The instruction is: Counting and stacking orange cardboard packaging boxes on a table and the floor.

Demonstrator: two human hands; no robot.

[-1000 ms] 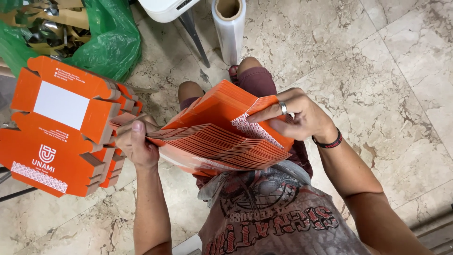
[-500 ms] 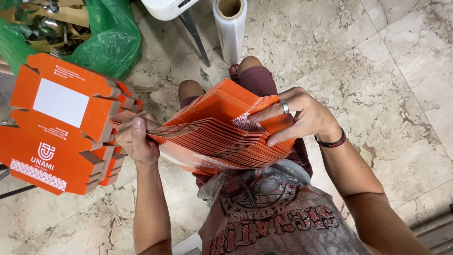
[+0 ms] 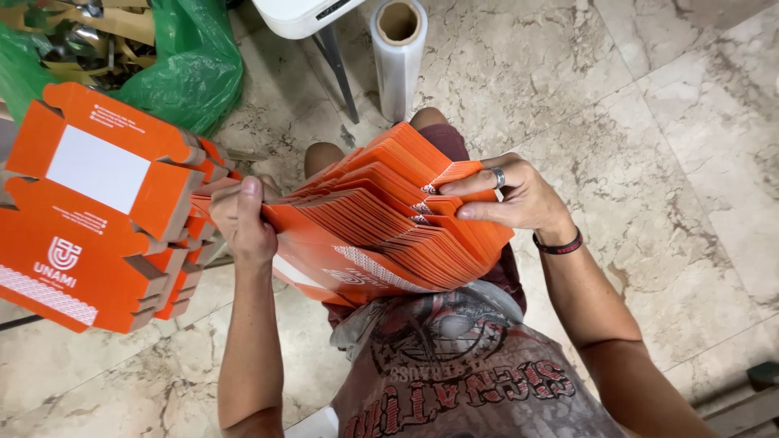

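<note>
Orange stack: a fan of flat carton blanks point(image 3: 381, 219) is being held over the lap, splayed for separating.
Left hand point(image 3: 242, 223): is being clamped on the fan's left end.
Right hand point(image 3: 519, 199): fingers are being pinched on top blanks.
Beside: stacked blanks point(image 3: 97, 203) are being kept within reach.

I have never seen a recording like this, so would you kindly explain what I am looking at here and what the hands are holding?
There is no machine here: a person wears a camera on the head, so the single picture looks straight down at their own arms, printed shirt and knees. The left hand and the right hand grip opposite ends of a fanned stack of flat orange cartons, held above the lap. The right hand wears a ring and a dark wristband. To the left stands a pile of folded orange boxes with white panels. On the marble floor beyond the knees stand a roll of clear film, a green bag and a white seat's leg.
</note>
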